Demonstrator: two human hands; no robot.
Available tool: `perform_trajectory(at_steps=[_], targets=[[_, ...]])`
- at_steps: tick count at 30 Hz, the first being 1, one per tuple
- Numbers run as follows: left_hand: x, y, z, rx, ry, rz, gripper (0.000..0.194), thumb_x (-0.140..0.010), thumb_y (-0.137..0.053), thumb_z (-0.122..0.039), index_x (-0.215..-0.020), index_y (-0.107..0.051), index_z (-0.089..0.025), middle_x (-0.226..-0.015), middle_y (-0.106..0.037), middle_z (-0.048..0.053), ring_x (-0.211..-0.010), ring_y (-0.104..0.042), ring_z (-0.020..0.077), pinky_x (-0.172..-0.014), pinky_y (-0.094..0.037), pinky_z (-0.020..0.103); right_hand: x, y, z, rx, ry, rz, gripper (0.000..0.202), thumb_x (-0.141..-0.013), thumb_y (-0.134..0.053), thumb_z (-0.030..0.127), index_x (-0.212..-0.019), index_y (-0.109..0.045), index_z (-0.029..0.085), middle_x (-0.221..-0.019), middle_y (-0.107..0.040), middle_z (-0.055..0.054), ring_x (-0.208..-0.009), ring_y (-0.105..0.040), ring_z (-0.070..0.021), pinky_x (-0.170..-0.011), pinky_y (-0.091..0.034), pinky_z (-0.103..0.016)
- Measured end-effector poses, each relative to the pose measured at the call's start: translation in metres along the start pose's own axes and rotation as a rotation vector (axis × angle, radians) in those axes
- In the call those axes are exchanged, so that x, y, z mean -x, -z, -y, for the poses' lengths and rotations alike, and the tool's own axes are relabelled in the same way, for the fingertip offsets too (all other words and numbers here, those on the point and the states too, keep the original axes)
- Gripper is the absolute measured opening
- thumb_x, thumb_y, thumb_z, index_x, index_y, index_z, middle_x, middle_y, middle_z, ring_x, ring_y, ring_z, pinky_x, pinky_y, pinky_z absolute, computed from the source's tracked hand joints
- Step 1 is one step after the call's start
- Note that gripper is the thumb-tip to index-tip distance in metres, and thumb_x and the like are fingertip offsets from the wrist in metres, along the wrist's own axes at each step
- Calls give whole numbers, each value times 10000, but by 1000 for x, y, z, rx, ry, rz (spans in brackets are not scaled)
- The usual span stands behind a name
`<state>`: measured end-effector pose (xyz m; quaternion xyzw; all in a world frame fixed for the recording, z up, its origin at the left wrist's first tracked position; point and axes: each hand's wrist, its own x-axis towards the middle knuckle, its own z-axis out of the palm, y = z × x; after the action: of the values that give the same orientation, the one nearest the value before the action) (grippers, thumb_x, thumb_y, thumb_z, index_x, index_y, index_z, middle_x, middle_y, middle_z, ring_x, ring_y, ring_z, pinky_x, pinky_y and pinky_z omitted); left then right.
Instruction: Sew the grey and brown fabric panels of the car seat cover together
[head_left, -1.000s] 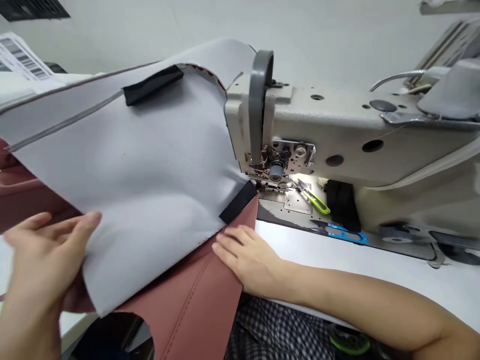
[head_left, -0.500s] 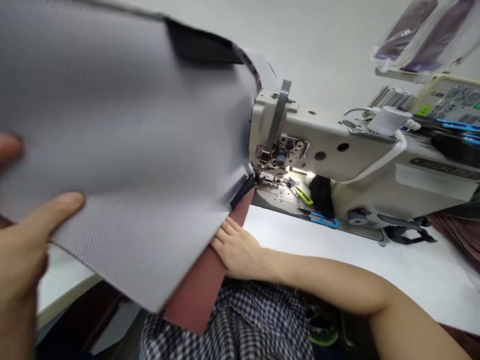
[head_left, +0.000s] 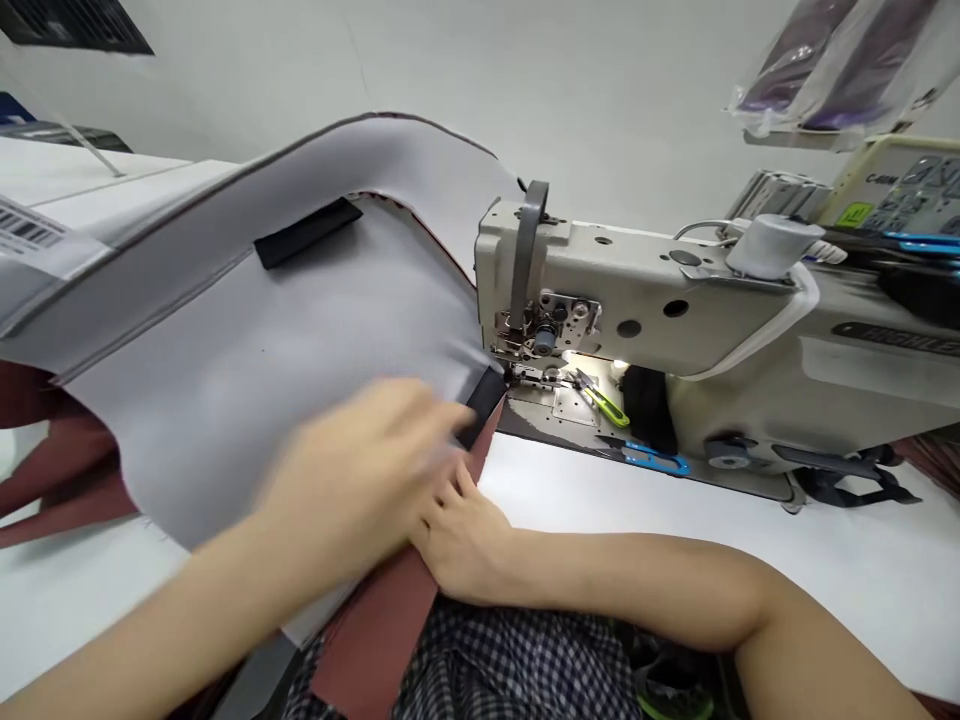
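Grey foam-backed fabric spreads left of the sewing machine, its near corner reaching the needle area. A black strip lies along that corner, over reddish-brown fabric that hangs down toward my lap. My right hand grips the layered edge, fingers bent over it just below the black strip. Smeared by motion, my left hand is over the grey fabric beside my right hand; its fingers cannot be made out clearly. Another black strip sits farther back on the grey piece.
Green-handled thread snips lie on the machine bed, and blue-handled snips at its front edge. A white thread spool stands on the machine arm. More reddish-brown fabric bunches on the left of the white table.
The grey fabric, raised before, has dropped flatter across the left. My left hand has let go of its left edge and moved right, close to my right hand, which stays on the edge.
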<state>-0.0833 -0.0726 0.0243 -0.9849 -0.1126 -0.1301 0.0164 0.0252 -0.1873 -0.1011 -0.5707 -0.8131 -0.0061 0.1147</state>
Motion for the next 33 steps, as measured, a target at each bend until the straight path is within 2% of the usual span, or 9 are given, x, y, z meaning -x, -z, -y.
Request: perform_trajectory(at_steps=[2,3,7,11,16,20,23,29,33], targets=[[-59,-25,-37,-21,-235,252,239,-890,-619,-360,-1043,-594,-178,-1013,-604,84,-884,-600,244,-650,-446,317,0,-2,1,-14,-51,5,328,-970,-397,165,-1239,-583,138,-1227,-619,-147,-1224,-500,-298,-1059,-419,-523],[-81,-39,-44,-31,-201,356,278,-864,-651,-341,-1061,-585,-157,-1071,-601,102,-867,-615,246,-626,-446,315,1,-1,0,-24,-61,1,323,-972,-400,172,-1233,-589,148,-1211,-627,-140,-1194,-520,-292,-1051,-425,-520],[-121,-77,-11,43,15,549,423,-819,-686,-385,-1138,-548,-143,-1078,-620,105,-820,-644,236,-641,-458,304,2,13,-6,-81,17,-84,360,-970,-428,236,-1302,-540,155,-1261,-575,-132,-1233,-465,-329,-1111,-281,-635],[-122,-79,26,217,41,558,450,-808,-681,-382,-1209,-567,-212,-901,-635,6,-793,-627,173,-686,-443,251,3,21,-8,-140,86,-160,362,-988,-383,222,-1316,-534,206,-1258,-542,-100,-1229,-440,-309,-1131,-250,-618],[-119,-77,17,212,95,556,567,-834,-658,-394,-1351,-528,-199,-899,-632,18,-764,-606,172,-677,-439,259,5,16,-4,-172,66,-143,350,-990,-373,214,-1262,-592,234,-1254,-530,-94,-1243,-404,-340,-1087,-270,-696],[-119,-80,15,-85,-143,407,314,-964,-431,-256,-1143,-672,-164,-1123,-627,142,-1020,-593,277,-855,-456,387,6,20,-4,-199,69,-145,379,-988,-359,205,-1295,-574,260,-1239,-536,-78,-1213,-426,-331,-1082,-273,-693],[-114,-88,27,2,-249,315,337,-983,-403,-271,-1209,-643,-204,-1310,-590,98,-1232,-501,288,-1106,-301,513,6,21,-6,-187,87,-144,371,-998,-357,215,-1316,-547,220,-1250,-544,-80,-1211,-438,-313,-1121,-238,-649],[-95,-109,30,379,28,294,438,-973,-335,-288,-1339,-555,-189,-1390,-550,50,-1306,-459,193,-1142,-346,384,8,9,-5,-195,148,-70,277,-985,-416,203,-1185,-602,159,-1169,-615,-69,-1157,-489,-257,-1169,-209,-539],[-91,-112,17,370,99,241,446,-951,-328,-222,-1324,-565,-158,-1385,-552,66,-1290,-460,205,-1143,-367,401,12,7,0,-223,154,8,211,-959,-473,198,-1040,-667,182,-983,-679,-47,-1043,-544,-252,-1103,-296,-564]])
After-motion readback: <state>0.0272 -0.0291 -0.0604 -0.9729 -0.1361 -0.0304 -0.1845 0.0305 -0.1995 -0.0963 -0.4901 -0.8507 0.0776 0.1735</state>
